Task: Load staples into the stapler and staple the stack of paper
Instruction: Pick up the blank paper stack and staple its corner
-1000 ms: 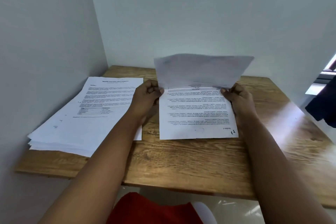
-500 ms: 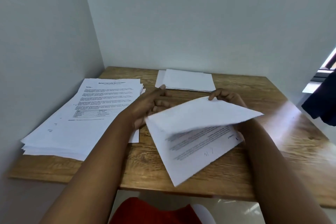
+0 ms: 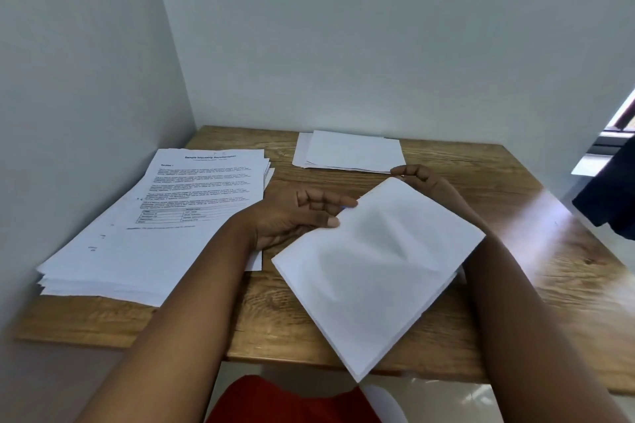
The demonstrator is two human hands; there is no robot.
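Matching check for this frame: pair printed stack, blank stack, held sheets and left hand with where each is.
Things:
1. printed stack
2. blank stack
3. held sheets
4. left hand

Places:
A. far edge of the table, middle
B. between both hands, blank side up, skewed
C. on the table's left side, by the wall
D. at the held sheets' left edge

Pairs: 1-C, 2-A, 3-B, 4-D

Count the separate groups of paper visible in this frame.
3. A thick printed stack at the table's left; a smaller blank-side-up pile at the back; a few sheets held in both hands near the front edge. No stapler shows.
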